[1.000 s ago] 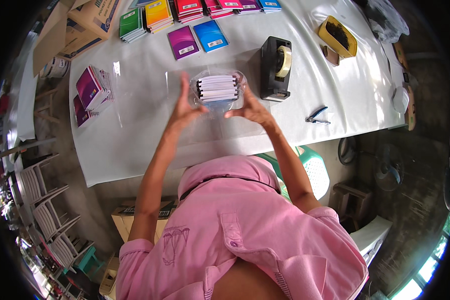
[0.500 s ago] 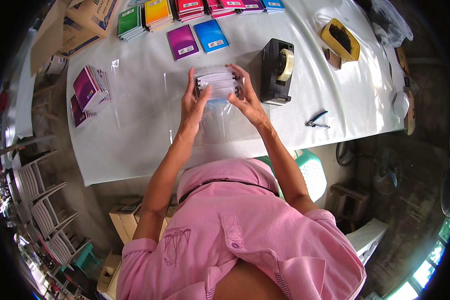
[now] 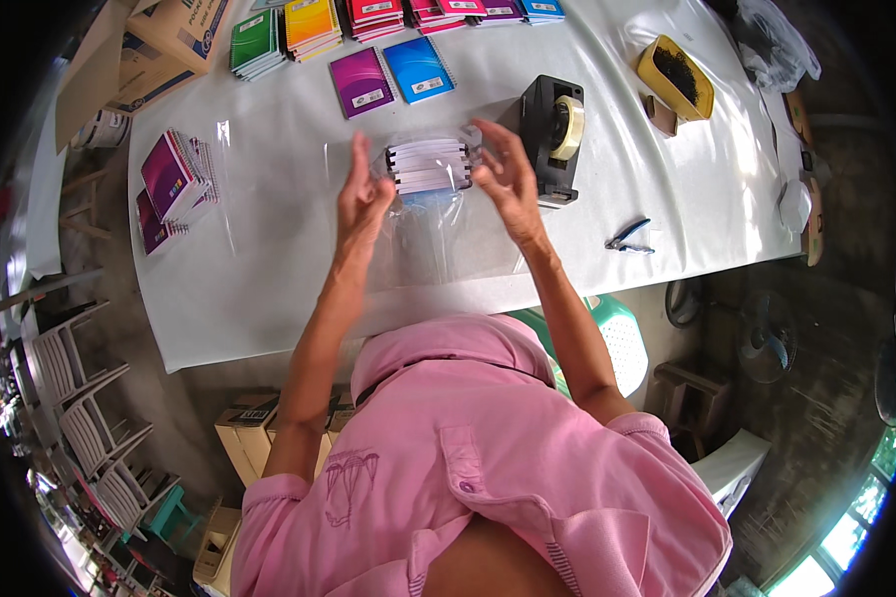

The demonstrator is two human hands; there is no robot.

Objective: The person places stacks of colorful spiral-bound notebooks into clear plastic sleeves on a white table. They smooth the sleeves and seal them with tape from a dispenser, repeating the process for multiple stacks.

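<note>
A stack of spiral notebooks stands page edges toward me on the table, inside a clear plastic sheet that spreads toward the near edge. My left hand is at the stack's left side, fingers stretched out and apart from the notebooks. On the other side my right hand is open, its thumb and fingers spread near the plastic. Whether its fingertips touch the film is hard to tell. Close to my right hand is a black tape dispenser with a roll of clear tape.
A purple notebook and a blue notebook lie beyond the stack, before a row of coloured notebook piles. Purple notebooks sit at left. Blue-handled pliers and a yellow container of dark bits are at right. A carton stands far left.
Both hands have moved outward, away from the sides of the wrapped stack, and their fingers have loosened from it. The stack stays in place.
</note>
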